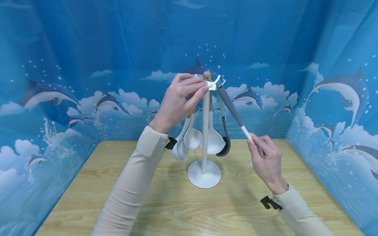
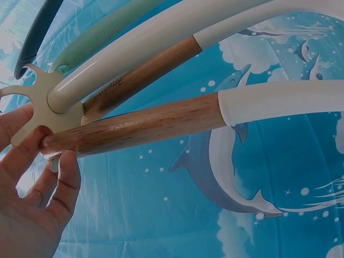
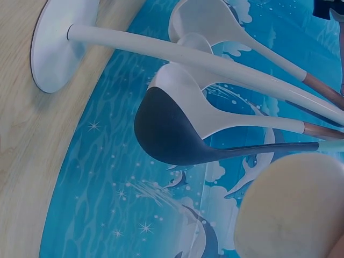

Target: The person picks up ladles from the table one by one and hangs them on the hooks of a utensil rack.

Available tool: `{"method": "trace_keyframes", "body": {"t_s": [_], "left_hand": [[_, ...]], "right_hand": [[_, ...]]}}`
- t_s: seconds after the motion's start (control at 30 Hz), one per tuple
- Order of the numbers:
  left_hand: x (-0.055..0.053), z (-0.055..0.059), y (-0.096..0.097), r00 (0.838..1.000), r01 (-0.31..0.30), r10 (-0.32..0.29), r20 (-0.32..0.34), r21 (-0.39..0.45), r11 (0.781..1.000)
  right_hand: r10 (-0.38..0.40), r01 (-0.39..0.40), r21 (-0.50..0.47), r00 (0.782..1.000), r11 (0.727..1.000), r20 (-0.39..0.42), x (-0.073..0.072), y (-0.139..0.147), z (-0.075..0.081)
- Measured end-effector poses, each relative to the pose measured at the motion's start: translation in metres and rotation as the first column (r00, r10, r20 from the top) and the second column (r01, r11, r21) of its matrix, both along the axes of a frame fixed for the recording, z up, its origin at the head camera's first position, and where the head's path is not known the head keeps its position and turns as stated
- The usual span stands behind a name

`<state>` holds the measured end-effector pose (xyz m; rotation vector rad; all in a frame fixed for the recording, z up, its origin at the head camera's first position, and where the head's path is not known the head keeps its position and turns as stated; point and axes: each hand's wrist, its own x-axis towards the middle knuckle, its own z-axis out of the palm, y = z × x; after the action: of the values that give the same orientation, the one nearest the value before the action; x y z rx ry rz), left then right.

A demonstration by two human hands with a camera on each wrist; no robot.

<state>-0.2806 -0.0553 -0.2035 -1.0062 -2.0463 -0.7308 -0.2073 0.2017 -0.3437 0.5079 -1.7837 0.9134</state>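
A white utensil stand [image 1: 205, 131] with a round base and a hooked top stands upright on the table. My left hand [image 1: 183, 99] grips its hooked top [image 2: 40, 102], fingers right at the end of a wooden-handled ladle [image 2: 140, 126]. My right hand [image 1: 267, 160] holds a grey-handled utensil [image 1: 231, 104] by its white neck. That handle slants up, its end right at a hook on the stand's right side. The utensil's head is mostly hidden in the head view; a cream rounded shape [image 3: 290, 209] fills the right wrist view's lower corner.
Several ladles hang round the stand: white ones [image 1: 193, 137] with wooden handles and a dark one [image 3: 172, 129] with a green handle. The wooden table [image 1: 180, 213] lies below. Blue dolphin-print curtains [image 1: 93, 37] enclose the back and sides.
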Motion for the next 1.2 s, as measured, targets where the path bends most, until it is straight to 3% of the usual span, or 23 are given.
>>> {"method": "trace_keyframes", "body": {"t_s": [0.3,0.8,1.07,1.2], "left_hand": [[0.0,-0.001,0.0,1.0,-0.001,0.001,0.002,-0.001,1.0],[0.0,-0.001,0.0,1.0,-0.009,0.009,0.009,-0.002,1.0],[0.001,-0.001,0.0,1.0,-0.007,0.007,0.004,0.0,1.0],[0.001,-0.001,0.001,1.0,-0.008,0.008,-0.002,0.001,1.0]], "right_hand": [[-0.006,0.006,0.044,1.0,0.999,0.0,-0.017,0.016,-0.021],[0.039,-0.041,0.033,0.998,0.999,0.054,-0.021,0.01,-0.029],[0.115,-0.118,0.019,0.988,0.993,0.101,-0.01,-0.007,-0.016],[0.164,-0.168,0.022,0.979,0.985,0.122,-0.01,-0.011,-0.014]]}}
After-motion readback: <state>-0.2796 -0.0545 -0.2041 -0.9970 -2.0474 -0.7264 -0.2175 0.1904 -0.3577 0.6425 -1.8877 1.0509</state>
